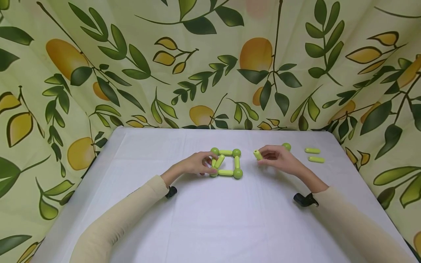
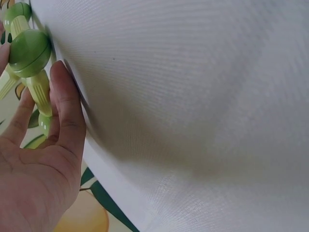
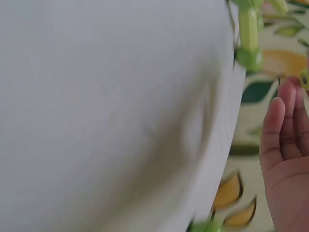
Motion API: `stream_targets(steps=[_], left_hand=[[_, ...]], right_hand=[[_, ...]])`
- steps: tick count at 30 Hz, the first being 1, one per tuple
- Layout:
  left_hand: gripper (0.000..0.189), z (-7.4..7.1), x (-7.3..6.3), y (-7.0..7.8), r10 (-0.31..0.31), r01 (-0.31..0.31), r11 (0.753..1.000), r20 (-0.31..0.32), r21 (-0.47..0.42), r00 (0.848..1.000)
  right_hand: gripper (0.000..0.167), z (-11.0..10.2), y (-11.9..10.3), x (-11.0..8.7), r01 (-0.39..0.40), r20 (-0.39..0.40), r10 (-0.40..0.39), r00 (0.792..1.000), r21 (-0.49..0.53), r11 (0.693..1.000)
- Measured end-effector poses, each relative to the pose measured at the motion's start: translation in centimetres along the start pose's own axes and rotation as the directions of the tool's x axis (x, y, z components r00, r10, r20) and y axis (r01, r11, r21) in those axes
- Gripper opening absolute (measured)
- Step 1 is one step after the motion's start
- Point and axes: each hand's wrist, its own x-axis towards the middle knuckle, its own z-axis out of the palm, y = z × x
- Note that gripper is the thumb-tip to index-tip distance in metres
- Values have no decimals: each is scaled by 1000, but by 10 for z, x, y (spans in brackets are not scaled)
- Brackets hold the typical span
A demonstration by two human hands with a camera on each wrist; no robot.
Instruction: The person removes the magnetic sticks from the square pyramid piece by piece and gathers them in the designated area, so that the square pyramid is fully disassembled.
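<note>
On the near-left corner of the square green frame (image 1: 226,172), the left hand (image 1: 198,162) grips with its fingers clamped on the corner ball (image 1: 213,173), from which a raised stick (image 1: 220,161) seems to lean inward. To the right of the frame, apart from it, the right hand (image 1: 279,157) pinches a held stick (image 1: 257,155), its long axis slanting and its socketed end tipped up toward the frame; this hand is the nearer to the frame's right side. Farther right lie two loose sticks (image 1: 316,159), and beyond the right hand a loose ball (image 1: 286,146).
</note>
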Motion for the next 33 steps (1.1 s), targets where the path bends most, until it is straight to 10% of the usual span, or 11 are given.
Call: stream_targets(steps=[18,33], left_hand=[[50,-1,-1,0,0,0,1000,8,6,1000],[49,-1,-2,0,6,-6,1000,9,8,1000]], right_hand=[[23,-116,54,-134,-243,-186,188,964,-341,908],[24,-126,59,-148,-305,-193,251,949,-350,886]])
